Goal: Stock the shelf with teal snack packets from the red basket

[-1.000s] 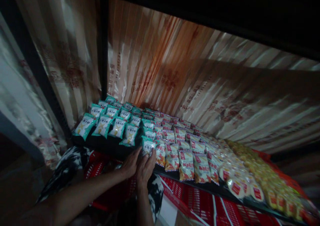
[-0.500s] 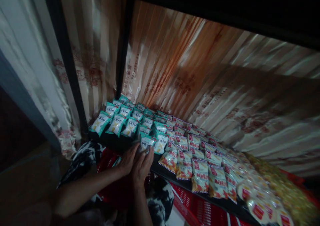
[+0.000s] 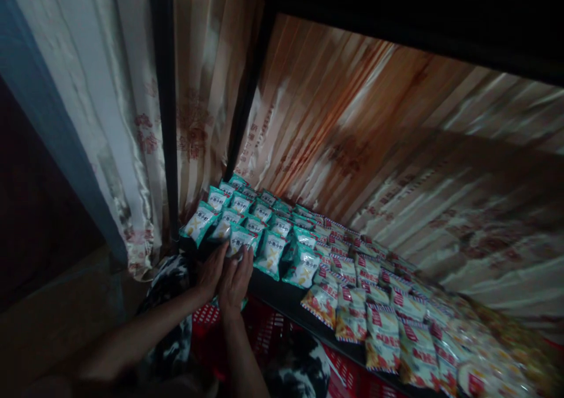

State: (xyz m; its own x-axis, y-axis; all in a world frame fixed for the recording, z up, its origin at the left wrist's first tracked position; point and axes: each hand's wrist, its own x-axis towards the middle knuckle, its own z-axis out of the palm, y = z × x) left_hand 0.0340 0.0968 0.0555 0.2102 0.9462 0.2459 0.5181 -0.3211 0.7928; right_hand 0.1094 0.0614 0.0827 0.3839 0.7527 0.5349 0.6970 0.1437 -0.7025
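Both hands are close together at the shelf's front edge, around one teal-and-white snack packet [image 3: 241,240]. My left hand [image 3: 212,273] has its fingers against the packet's lower left side. On the packet's lower right side rests my right hand [image 3: 235,280], fingers drawn together. Rows of similar teal packets [image 3: 270,253] stand upright behind and on both sides. Farther right are rows of white and orange packets with striped edges [image 3: 382,336]. The picture is dim, and the packet's lower part is hidden by the fingers.
A black shelf [image 3: 282,304] carries the packets, with round clear-wrapped items [image 3: 480,380] at its right end. Pleated curtains [image 3: 352,134] hang behind and left, beside a dark post [image 3: 164,104]. Below the shelf is a red basket [image 3: 264,321], between the person's patterned knees.
The view has shifted left. Both hands have moved left along the front row with the packet between them. A teal packet now stands at the front right, where the hands were.
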